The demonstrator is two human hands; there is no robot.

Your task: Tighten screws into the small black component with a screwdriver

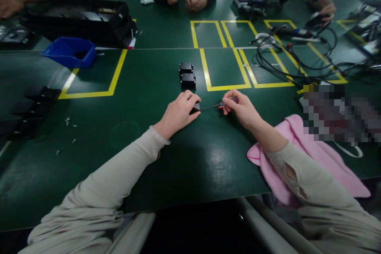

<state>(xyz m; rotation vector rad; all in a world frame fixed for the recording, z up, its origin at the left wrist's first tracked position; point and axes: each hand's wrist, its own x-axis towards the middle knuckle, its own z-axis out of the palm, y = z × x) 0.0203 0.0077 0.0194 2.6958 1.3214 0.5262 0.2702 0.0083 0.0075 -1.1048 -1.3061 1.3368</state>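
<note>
My left hand (181,112) is closed around a small black block (195,107) on the green table, covering most of it. Between the fingers of my right hand (238,105) is the handle of a thin screwdriver (212,106). Its shaft points left, and the tip is at or very near the block's right side; contact is too small to tell. Just beyond my left hand stand two similar black blocks (188,80), one behind the other, with small shiny bits at their sides.
Several small screws (74,141) lie at left, near black parts (32,111). Farther back are a blue bin (71,52) and a long black tray (80,20). A pink cloth (297,127) lies under my right forearm; cables (297,71) tangle behind. Co-workers' hands (196,2) are across the table.
</note>
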